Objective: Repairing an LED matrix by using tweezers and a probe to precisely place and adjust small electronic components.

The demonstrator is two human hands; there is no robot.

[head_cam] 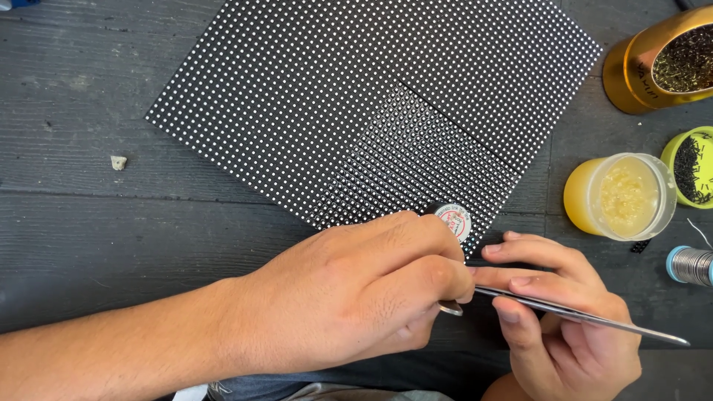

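Holding a pair of metal tweezers (579, 318), the right hand (564, 327) sits at lower right of the frame, fingers pinched together on the shaft, thin end running out toward the right edge. Left hand (356, 297) comes in from lower left, forearm along the bottom edge, its grip closed around a small round thing with a white-and-red label (455, 220) that pokes out above the knuckles; the rest of it is hidden, can't tell what it is. The two hands touch at centre-bottom, left thumb against the near end of the tweezers.

Both hands are at the lower corner of a black LED dot-matrix panel (356, 96), lying flat and turned diagonal across upper centre of the dark wooden desk (89, 230). One square patch (427, 160) of the panel near the hands looks different, dots glossier and raised.

Right side of frame: gold tin of brass wool (661, 63) at upper right, yellow jar of pale paste (620, 197) below it, small green tub of dark bits (694, 167) at the edge, solder spool (691, 265) lower down. Small pale crumb (118, 162) on the desk at left.
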